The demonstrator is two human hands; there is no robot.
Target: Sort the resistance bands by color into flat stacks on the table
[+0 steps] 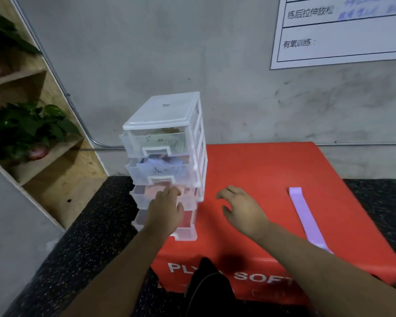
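Forearms stretch over the red worktop. At the drawer tower, the left hand reaches into the third drawer, above pink contents; I cannot tell whether it grips anything. Just right of the tower the right hand hovers, fingers loosely spread, holding nothing. Well right of the tower lies one lilac band, a long, smooth, flat strip.

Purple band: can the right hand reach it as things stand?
Probably yes: the right hand is open and empty, and only bare red box top lies between it and the purple band.
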